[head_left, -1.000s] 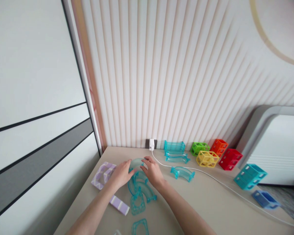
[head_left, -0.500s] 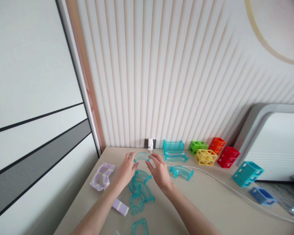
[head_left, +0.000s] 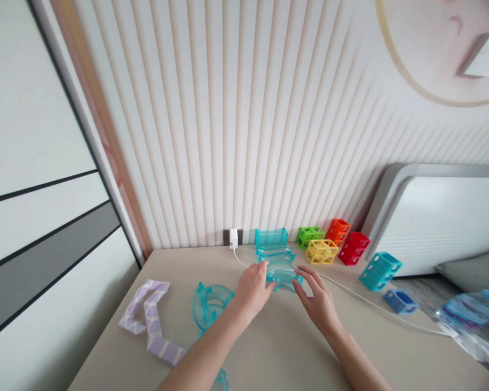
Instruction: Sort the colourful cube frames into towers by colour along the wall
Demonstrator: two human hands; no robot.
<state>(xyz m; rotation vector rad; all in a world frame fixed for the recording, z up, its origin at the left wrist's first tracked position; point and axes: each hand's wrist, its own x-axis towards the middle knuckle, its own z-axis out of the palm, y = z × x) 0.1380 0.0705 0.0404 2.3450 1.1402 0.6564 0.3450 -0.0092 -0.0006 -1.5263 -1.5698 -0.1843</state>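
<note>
1. My left hand [head_left: 252, 286] and right hand [head_left: 318, 302] pinch a teal curved piece [head_left: 286, 278] at one o'clock.
2. It's just left the eleven-o'clock teal pile [head_left: 205, 303], nearing the back teal pieces [head_left: 271, 238].

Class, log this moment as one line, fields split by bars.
left hand: fingers at left end of curved teal piece | right hand: fingers at its right end | nearby: yellow block, white plug

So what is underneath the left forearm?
Teal pieces show on the left forearm's left side, another on its right, and the purple strip reaches its edge. The forearm hides where they continue and anything wholly beneath it.
</note>
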